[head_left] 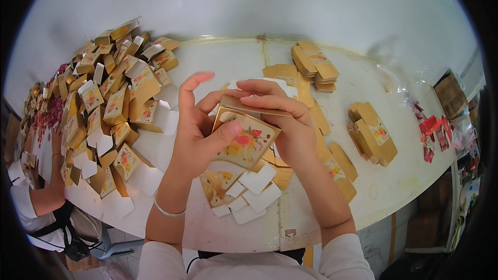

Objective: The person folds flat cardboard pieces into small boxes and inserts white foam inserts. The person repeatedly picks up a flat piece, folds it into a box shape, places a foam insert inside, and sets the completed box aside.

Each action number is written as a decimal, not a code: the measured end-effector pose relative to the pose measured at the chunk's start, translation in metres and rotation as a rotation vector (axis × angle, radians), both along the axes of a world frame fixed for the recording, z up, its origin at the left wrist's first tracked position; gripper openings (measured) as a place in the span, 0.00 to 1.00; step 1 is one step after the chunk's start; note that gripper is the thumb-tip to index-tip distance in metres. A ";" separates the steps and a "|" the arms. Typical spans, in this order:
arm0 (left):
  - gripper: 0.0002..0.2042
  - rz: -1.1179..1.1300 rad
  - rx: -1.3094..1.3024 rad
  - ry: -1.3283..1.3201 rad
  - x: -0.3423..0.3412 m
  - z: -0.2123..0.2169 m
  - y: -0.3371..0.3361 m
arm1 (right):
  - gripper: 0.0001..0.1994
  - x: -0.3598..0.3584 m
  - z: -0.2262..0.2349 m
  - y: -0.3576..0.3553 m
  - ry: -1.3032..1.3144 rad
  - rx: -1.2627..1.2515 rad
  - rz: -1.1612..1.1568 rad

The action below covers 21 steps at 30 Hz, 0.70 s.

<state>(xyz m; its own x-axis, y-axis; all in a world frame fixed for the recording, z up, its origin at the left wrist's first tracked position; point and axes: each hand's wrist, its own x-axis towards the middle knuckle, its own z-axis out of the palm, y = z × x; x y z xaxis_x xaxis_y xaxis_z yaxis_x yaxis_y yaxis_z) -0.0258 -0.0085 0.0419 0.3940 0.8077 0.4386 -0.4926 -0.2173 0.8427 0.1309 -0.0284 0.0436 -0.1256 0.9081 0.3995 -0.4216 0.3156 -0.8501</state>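
Between my two hands, above the table's near middle, is a small gold cardboard box (246, 142) printed with red and yellow flowers. My left hand (199, 119) grips its left side, thumb across the printed face and index finger raised. My right hand (282, 111) wraps the far right side, its fingers at the top edge by a flap. Below the box lies a loose stack of flat gold cartons (220, 181) with white flaps (257, 179) fanned out. Part of the box's top is hidden by my fingers.
A big heap of folded gold boxes (116, 106) covers the table's left. Flat carton stacks lie at the back (315, 65) and right (373, 135). Red packets (433, 124) sit at the far right edge. At far left, another person's arm (49, 192) reaches toward dark red pieces (49, 114).
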 end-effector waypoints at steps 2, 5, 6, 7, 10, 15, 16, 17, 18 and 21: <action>0.32 -0.005 0.023 0.007 -0.003 0.002 0.002 | 0.14 0.005 -0.001 0.001 -0.077 0.125 0.031; 0.29 0.000 0.089 0.123 -0.005 0.004 0.003 | 0.13 0.006 -0.005 0.004 -0.140 0.259 0.024; 0.29 0.012 0.118 0.131 -0.006 0.003 0.003 | 0.13 0.005 -0.005 0.003 -0.167 0.263 0.002; 0.28 0.023 0.146 0.138 -0.006 0.001 0.003 | 0.13 0.005 -0.005 0.003 -0.194 0.268 -0.021; 0.28 0.036 0.160 0.126 -0.003 0.003 0.000 | 0.12 0.005 0.002 -0.004 -0.242 0.200 -0.085; 0.30 0.001 0.101 0.171 -0.004 0.004 -0.003 | 0.11 0.006 0.003 -0.002 -0.172 0.132 -0.086; 0.30 0.000 0.097 0.179 -0.003 0.003 -0.003 | 0.11 0.006 0.003 -0.002 -0.177 0.131 -0.082; 0.30 -0.001 0.093 0.186 -0.003 0.003 -0.003 | 0.12 0.007 0.004 -0.003 -0.182 0.131 -0.078; 0.31 0.000 0.091 0.176 -0.003 0.002 -0.004 | 0.12 0.008 0.004 -0.003 -0.187 0.131 -0.075; 0.31 -0.004 0.071 0.162 -0.002 0.002 -0.003 | 0.12 0.008 0.002 -0.001 -0.203 0.176 -0.110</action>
<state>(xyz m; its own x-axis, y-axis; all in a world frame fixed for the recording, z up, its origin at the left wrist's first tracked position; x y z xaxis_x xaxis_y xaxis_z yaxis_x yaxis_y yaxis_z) -0.0276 -0.0118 0.0441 0.4671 0.7755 0.4247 -0.3524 -0.2773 0.8938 0.1388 -0.0293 0.0456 -0.1240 0.8398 0.5286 -0.2031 0.5000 -0.8419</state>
